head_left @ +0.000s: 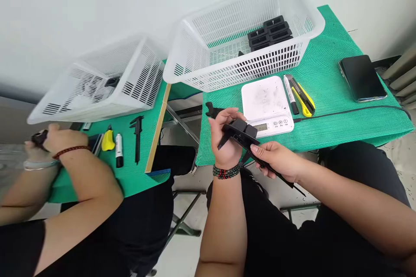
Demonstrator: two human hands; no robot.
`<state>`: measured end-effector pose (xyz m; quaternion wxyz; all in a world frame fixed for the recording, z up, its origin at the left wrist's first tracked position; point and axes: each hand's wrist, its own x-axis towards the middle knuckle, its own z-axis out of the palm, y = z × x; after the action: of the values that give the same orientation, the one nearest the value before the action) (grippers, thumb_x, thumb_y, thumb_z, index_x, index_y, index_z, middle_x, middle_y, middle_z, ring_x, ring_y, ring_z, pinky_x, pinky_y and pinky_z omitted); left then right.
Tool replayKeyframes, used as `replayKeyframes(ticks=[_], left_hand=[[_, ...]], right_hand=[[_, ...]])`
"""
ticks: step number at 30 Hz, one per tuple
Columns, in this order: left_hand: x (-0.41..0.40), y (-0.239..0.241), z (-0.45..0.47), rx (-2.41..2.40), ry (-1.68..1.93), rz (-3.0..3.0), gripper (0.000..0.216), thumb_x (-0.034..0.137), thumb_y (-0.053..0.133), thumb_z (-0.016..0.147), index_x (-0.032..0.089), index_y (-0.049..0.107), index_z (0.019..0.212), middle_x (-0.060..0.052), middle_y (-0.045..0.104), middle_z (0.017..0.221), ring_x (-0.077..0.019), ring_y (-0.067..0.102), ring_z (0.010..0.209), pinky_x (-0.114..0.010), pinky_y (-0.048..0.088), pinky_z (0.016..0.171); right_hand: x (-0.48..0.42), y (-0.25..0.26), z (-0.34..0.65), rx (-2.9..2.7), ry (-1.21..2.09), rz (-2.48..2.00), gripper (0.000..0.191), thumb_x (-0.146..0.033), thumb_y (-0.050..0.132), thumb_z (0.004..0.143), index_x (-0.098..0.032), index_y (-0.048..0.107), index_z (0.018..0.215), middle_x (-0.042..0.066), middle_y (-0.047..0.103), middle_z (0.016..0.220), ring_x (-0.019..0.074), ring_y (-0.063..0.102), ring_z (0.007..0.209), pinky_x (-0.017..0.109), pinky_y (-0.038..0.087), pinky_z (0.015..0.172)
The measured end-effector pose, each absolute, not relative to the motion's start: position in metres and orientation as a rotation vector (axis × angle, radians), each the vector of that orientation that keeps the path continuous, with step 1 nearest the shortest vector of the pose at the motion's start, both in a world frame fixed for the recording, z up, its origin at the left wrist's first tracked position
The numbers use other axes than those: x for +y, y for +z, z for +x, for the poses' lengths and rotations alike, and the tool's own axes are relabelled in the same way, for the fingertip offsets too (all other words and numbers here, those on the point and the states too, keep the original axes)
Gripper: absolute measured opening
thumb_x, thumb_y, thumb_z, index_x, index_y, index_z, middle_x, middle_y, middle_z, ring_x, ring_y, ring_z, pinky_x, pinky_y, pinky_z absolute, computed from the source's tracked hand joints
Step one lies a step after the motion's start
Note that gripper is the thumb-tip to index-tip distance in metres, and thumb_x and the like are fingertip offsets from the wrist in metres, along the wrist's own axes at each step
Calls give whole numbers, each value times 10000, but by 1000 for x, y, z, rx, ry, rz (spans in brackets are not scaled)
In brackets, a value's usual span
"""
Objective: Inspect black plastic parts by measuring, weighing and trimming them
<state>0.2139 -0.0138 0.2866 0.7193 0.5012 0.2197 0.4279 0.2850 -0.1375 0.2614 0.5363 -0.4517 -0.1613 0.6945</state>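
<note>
My left hand [224, 147] is closed around a black moulded part [213, 111], whose forked end sticks out to the left and whose blocky end shows above the palm. In my right hand [276, 158] is a black caliper [240, 139]. Its beam slants from the block down past my right fingers, with the jaws pointing down near my left palm. Whether the jaws touch the part is unclear. Just behind my hands lies a white digital scale [264, 95], its display partly visible.
A white basket [234, 69] holds several black parts [271, 32]. Right of the scale lie a marker [290, 93], a yellow utility knife [303, 97] and a phone [362, 78]. At left, a co-worker's hands [65, 140] work beside another basket [136, 82], a caliper [137, 136] and a marker [119, 149].
</note>
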Motion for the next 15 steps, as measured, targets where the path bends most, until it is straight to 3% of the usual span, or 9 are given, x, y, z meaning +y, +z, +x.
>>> replayKeyframes(ticks=[4,9,12,15], left_hand=[[-10,285,209,460,873,1055,517,683,637,872,184,742,955,-57,675,786,-141,596,625,-245,527,548],[-9,284,206,388,821,941,571,725,540,908,196,736,997,-42,659,761,-120,539,530,-246,479,476],[-13,282,207,344,759,887,586,762,513,897,233,732,1024,-13,592,714,-101,426,475,-247,425,446],[-17,279,211,306,747,862,579,768,518,881,244,739,991,4,493,654,-118,427,533,-258,439,504]], right_hand=[[-139,265,291,-400,1728,-910,520,-643,753,811,-157,604,704,-35,572,477,52,385,301,184,243,303],[-142,270,296,-422,1806,-702,436,-532,819,764,-128,664,814,-14,646,555,56,430,316,190,246,333],[-143,269,292,-492,1854,-623,408,-486,822,769,-119,684,882,17,708,664,61,476,340,200,256,348],[-142,266,286,-503,1824,-642,420,-495,838,754,-128,677,881,24,727,734,62,498,353,203,252,349]])
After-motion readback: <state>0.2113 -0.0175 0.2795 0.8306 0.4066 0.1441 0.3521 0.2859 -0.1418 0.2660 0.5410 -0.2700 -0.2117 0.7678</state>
